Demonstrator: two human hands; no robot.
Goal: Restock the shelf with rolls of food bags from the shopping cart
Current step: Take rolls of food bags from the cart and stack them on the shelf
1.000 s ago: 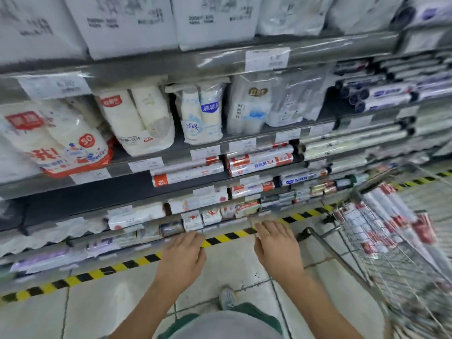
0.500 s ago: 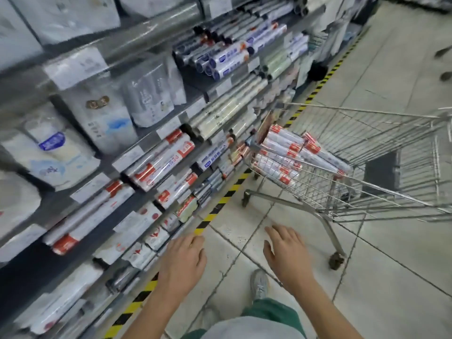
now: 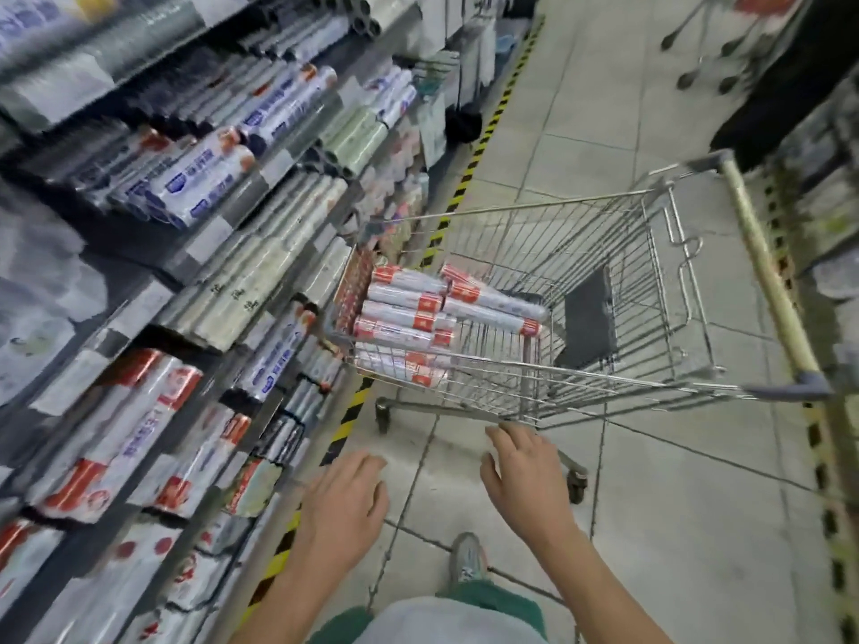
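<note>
A wire shopping cart (image 3: 618, 253) stands in the aisle ahead of me, its front end against the shelving. Several white rolls of food bags with red bands (image 3: 418, 313) lie stacked in the cart's front end. The shelf (image 3: 195, 290) runs along my left, its tiers filled with similar rolls. My left hand (image 3: 344, 499) hovers low beside the shelf's bottom edge, fingers relaxed, holding nothing. My right hand (image 3: 520, 476) reaches toward the cart's near side, fingers spread, empty, just short of the wire.
Yellow-black floor tape (image 3: 465, 174) runs along the shelf foot. The cart's handle (image 3: 767, 271) is at the far right. A dark-clothed person (image 3: 781, 86) stands at the top right by another shelf. My shoe (image 3: 467, 557) is on the tiled floor.
My view has swung right from the shelf front toward the cart. Both hands have left the shelf edge and moved toward the cart, still empty.
</note>
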